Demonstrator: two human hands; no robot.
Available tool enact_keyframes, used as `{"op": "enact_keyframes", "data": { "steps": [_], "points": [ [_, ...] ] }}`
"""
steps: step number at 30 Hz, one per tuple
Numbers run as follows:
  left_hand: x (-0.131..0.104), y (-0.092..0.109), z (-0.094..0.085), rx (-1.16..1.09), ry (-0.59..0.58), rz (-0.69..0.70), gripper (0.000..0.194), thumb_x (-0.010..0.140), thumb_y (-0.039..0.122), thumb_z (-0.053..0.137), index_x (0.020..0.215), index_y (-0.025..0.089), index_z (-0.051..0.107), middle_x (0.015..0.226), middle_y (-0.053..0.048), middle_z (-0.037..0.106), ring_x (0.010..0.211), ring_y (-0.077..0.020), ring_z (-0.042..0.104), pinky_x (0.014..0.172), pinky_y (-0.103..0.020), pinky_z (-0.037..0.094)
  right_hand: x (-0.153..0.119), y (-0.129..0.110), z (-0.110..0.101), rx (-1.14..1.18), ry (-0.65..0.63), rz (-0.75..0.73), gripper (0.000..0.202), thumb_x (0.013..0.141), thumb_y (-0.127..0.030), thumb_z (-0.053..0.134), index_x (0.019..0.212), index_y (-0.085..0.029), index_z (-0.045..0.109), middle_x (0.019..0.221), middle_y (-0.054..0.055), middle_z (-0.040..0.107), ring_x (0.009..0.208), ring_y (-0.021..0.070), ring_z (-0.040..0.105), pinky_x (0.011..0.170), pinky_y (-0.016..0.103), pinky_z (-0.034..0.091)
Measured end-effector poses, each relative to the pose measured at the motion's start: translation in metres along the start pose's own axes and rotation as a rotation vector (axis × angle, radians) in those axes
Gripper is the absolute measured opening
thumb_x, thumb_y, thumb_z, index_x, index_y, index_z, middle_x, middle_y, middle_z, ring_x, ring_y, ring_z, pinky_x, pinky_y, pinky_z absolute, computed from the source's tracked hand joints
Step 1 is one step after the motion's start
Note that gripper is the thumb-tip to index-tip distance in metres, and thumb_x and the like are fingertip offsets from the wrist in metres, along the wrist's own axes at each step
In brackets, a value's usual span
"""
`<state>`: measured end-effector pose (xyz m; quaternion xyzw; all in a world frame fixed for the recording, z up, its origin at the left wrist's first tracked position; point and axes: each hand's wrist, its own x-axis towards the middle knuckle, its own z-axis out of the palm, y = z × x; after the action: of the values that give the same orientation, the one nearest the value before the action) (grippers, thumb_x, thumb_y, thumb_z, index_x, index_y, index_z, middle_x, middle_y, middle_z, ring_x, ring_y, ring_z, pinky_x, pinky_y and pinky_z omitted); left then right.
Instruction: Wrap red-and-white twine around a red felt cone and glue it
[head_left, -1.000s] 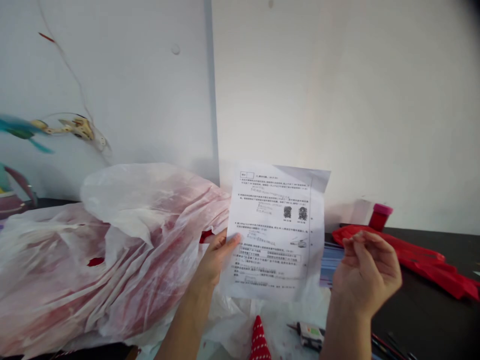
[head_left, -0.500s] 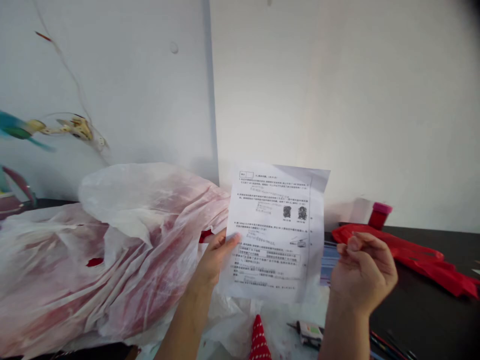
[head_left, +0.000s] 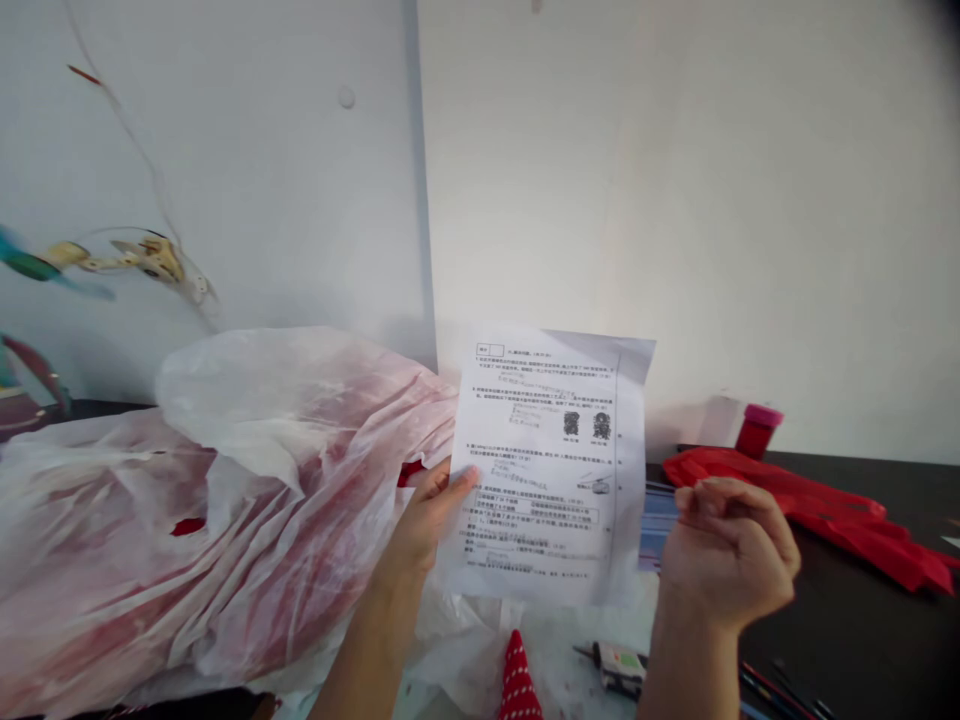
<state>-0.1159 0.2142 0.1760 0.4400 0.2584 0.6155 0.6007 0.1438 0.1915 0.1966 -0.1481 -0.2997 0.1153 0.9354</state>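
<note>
A printed worksheet [head_left: 544, 470] stands raised in front of me, with small text, two dark drawings and faint handwriting. My left hand [head_left: 435, 505] grips its left edge between thumb and fingers. To the right of the sheet, and apart from it, my right hand [head_left: 727, 550] is raised with its fingers curled in against the thumb; nothing shows between them. Behind the sheet, a blue printed item [head_left: 654, 530] peeks out near my right hand. Below the sheet lie a red cone with white dots [head_left: 519, 680] and a small glue gun-like tool [head_left: 619, 665].
A large crumpled whitish plastic bag [head_left: 247, 530] fills the left side. On the dark table [head_left: 862, 640] at right lie a red plastic bag [head_left: 817, 510] and several pens [head_left: 780, 690]. A red jar with a pink lid [head_left: 759, 430] stands by the wall. Wires hang at far left.
My right hand's fingers have curled in further, turning slightly. The worksheet has shifted very slightly left, still in my left hand.
</note>
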Motion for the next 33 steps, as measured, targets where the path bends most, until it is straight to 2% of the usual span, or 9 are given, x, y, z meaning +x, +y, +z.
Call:
{"op": "enact_keyframes", "data": {
  "steps": [5, 13, 19, 21, 25, 30, 33],
  "points": [
    [0.000, 0.001, 0.001, 0.001, 0.004, 0.003, 0.037, 0.080, 0.028, 0.082, 0.112, 0.011, 0.074, 0.097, -0.014, 0.079, 0.093, -0.0318, 0.076, 0.074, -0.036, 0.061, 0.000, 0.002, 0.000, 0.013, -0.022, -0.029, 0.032, 0.048, -0.008, 0.045, 0.062, -0.016, 0.073, 0.052, 0.002, 0.053, 0.055, 0.0151, 0.045, 0.044, 0.026, 0.037],
    [0.000, -0.001, -0.002, 0.023, 0.003, 0.003, 0.041, 0.081, 0.029, 0.081, 0.118, 0.012, 0.072, 0.099, -0.014, 0.079, 0.094, -0.0317, 0.076, 0.074, -0.036, 0.061, -0.001, 0.000, -0.001, 0.029, -0.028, -0.091, 0.031, 0.049, -0.008, 0.045, 0.061, -0.017, 0.073, 0.052, 0.002, 0.054, 0.054, 0.0166, 0.048, 0.041, 0.026, 0.035],
    [0.001, -0.002, -0.004, 0.048, 0.007, 0.018, 0.040, 0.083, 0.029, 0.079, 0.119, 0.013, 0.072, 0.099, -0.014, 0.079, 0.095, -0.0318, 0.075, 0.071, -0.035, 0.061, -0.002, -0.002, 0.003, -0.004, 0.055, -0.062, 0.021, 0.057, -0.004, 0.055, 0.057, -0.017, 0.071, 0.050, 0.000, 0.057, 0.055, 0.0167, 0.055, 0.040, 0.025, 0.037],
    [0.001, -0.002, -0.004, 0.048, 0.006, 0.024, 0.039, 0.083, 0.029, 0.079, 0.118, 0.013, 0.072, 0.100, -0.014, 0.079, 0.095, -0.0317, 0.075, 0.073, -0.036, 0.061, -0.001, -0.002, 0.004, 0.000, 0.071, -0.051, 0.019, 0.058, -0.004, 0.058, 0.058, -0.017, 0.071, 0.053, 0.000, 0.059, 0.056, 0.0164, 0.057, 0.040, 0.025, 0.039],
    [0.001, -0.002, -0.004, 0.024, 0.003, 0.017, 0.035, 0.083, 0.028, 0.079, 0.114, 0.013, 0.073, 0.099, -0.013, 0.079, 0.092, -0.0311, 0.076, 0.075, -0.037, 0.061, -0.001, -0.003, 0.007, -0.018, 0.096, 0.001, 0.014, 0.061, -0.006, 0.069, 0.069, -0.016, 0.074, 0.070, 0.001, 0.068, 0.059, 0.0141, 0.061, 0.046, 0.025, 0.046],
    [-0.001, 0.000, 0.000, -0.009, -0.004, 0.004, 0.035, 0.083, 0.027, 0.080, 0.114, 0.014, 0.073, 0.101, -0.013, 0.079, 0.094, -0.0314, 0.076, 0.082, -0.040, 0.061, -0.001, -0.003, 0.010, -0.055, 0.073, -0.012, 0.014, 0.062, -0.006, 0.073, 0.073, -0.016, 0.074, 0.073, 0.002, 0.068, 0.057, 0.0122, 0.058, 0.043, 0.022, 0.038],
    [-0.002, 0.001, 0.002, -0.009, 0.000, -0.003, 0.034, 0.082, 0.026, 0.080, 0.113, 0.014, 0.073, 0.104, -0.013, 0.079, 0.097, -0.0318, 0.075, 0.085, -0.041, 0.060, -0.002, -0.002, 0.011, -0.081, 0.075, -0.033, 0.016, 0.061, -0.005, 0.075, 0.072, -0.016, 0.073, 0.070, 0.000, 0.068, 0.053, 0.0113, 0.057, 0.043, 0.023, 0.039]
  ]
}}
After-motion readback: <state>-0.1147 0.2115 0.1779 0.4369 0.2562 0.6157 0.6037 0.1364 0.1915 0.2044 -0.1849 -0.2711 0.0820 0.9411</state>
